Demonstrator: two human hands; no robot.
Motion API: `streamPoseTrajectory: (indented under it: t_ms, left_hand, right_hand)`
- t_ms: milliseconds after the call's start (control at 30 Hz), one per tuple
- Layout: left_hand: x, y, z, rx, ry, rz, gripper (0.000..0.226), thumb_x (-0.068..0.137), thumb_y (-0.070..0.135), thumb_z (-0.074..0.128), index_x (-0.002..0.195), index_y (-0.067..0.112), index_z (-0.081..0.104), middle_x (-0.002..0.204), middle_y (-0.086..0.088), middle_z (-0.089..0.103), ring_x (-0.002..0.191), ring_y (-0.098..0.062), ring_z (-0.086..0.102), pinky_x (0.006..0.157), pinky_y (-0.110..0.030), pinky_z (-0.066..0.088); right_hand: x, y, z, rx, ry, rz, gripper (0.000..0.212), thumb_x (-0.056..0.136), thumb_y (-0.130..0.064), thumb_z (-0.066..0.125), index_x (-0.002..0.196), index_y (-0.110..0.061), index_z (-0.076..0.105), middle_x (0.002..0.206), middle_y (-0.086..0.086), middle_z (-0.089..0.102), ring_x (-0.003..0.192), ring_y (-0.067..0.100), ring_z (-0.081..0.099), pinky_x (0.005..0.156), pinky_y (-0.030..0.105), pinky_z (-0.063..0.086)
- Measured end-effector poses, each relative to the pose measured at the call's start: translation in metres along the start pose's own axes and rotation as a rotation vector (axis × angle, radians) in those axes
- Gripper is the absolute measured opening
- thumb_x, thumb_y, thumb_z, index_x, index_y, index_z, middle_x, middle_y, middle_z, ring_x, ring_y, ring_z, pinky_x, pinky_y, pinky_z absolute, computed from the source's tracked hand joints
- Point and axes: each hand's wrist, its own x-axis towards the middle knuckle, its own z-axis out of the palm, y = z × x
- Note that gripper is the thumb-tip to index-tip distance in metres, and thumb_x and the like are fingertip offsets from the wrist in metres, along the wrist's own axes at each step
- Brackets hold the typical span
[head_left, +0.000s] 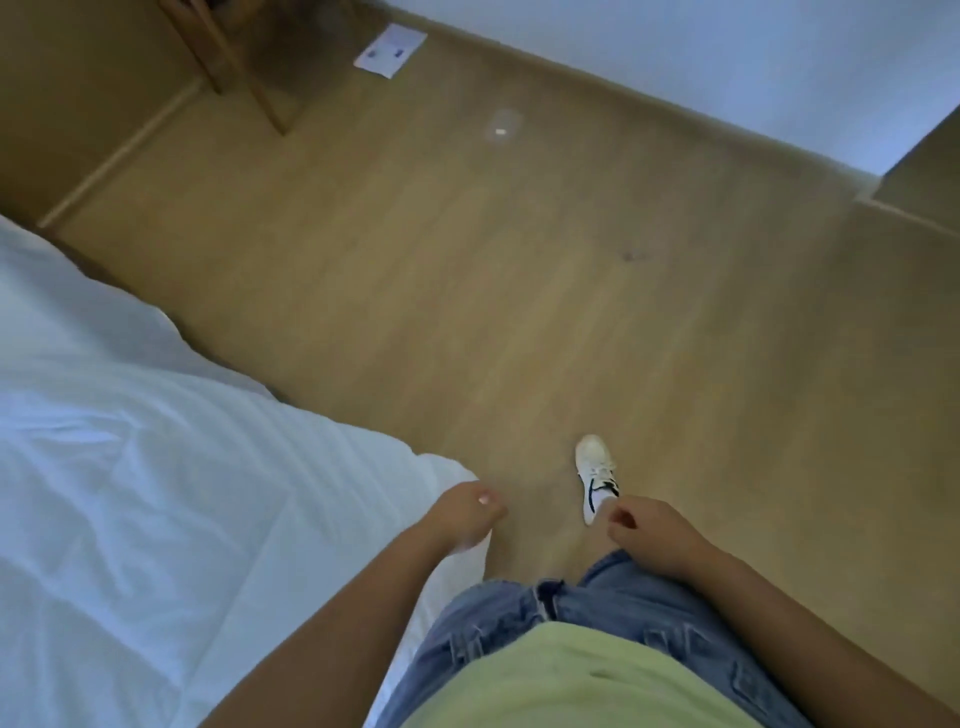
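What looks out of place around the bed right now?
A white paper sheet with blue marks lies askew on the light wooden floor beside the wooden chair legs, and a small white scrap lies loose nearer the middle. The white duvet is creased. Nothing looks spilled or broken.

Room ahead, blocked left
The bed (130, 441) hems your left hand (467, 512) (corner just beside it); open floor (519, 286) ahead, chair legs (244, 67) well beyond.
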Motion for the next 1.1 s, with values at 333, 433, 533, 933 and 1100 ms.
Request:
streamPoseTrajectory:
  t_ms: [333, 433, 533, 933, 1100]
  left_hand:
    - [0.071, 0.032, -0.146, -0.473, 0.316, -0.269, 0.017, 0.09, 0.024, 0.05, 0.084, 0.009, 0.056, 0.084, -0.01, 0.062, 0.078, -0.025, 0.057, 0.074, -0.034, 0.046]
    - [0.088, 0.008, -0.188, -0.676, 0.39, -0.347, 0.017, 0.089, 0.023, 0.052, 0.076, 0.013, 0.056, 0.079, -0.003, 0.062, 0.075, -0.021, 0.057, 0.071, -0.031, 0.045]
    - [0.108, -0.035, -0.231, -0.82, 0.38, -0.447, 0.018, 0.09, 0.017, 0.053, 0.075, 0.008, 0.057, 0.078, -0.009, 0.06, 0.075, -0.021, 0.055, 0.074, -0.034, 0.046]
    - [0.158, -0.167, -0.492, -0.889, 0.448, -0.558, 0.016, 0.093, 0.027, 0.049, 0.087, 0.014, 0.057, 0.092, -0.006, 0.062, 0.091, -0.023, 0.06, 0.085, -0.034, 0.048]
    - [0.189, -0.214, -0.577, -0.976, 0.444, -0.607, 0.016, 0.093, 0.018, 0.045, 0.084, 0.01, 0.055, 0.085, -0.008, 0.058, 0.079, -0.02, 0.055, 0.073, -0.028, 0.043]
  right_hand:
    - [0.209, -0.154, -0.2, -0.374, -0.214, -0.221, 0.016, 0.094, -0.022, 0.048, 0.086, -0.012, 0.057, 0.074, -0.004, 0.055, 0.066, 0.01, 0.048, 0.057, 0.022, 0.034]
    - [0.263, -0.22, -0.201, -0.476, -0.321, -0.262, 0.02, 0.095, -0.023, 0.048, 0.095, -0.008, 0.061, 0.088, 0.004, 0.062, 0.076, 0.016, 0.054, 0.066, 0.028, 0.041]
    - [0.315, -0.296, -0.193, -0.571, -0.377, -0.293, 0.02, 0.095, -0.024, 0.048, 0.101, -0.01, 0.062, 0.097, 0.005, 0.063, 0.089, 0.019, 0.058, 0.077, 0.03, 0.045]
    - [0.435, -0.656, -0.14, -0.632, -0.533, -0.465, 0.014, 0.091, -0.022, 0.053, 0.079, -0.023, 0.06, 0.08, -0.005, 0.063, 0.073, 0.014, 0.058, 0.063, 0.027, 0.042]
    - [0.523, -0.795, -0.112, -0.764, -0.581, -0.53, 0.014, 0.092, -0.022, 0.053, 0.087, -0.012, 0.062, 0.086, 0.006, 0.066, 0.074, 0.018, 0.056, 0.063, 0.028, 0.038]
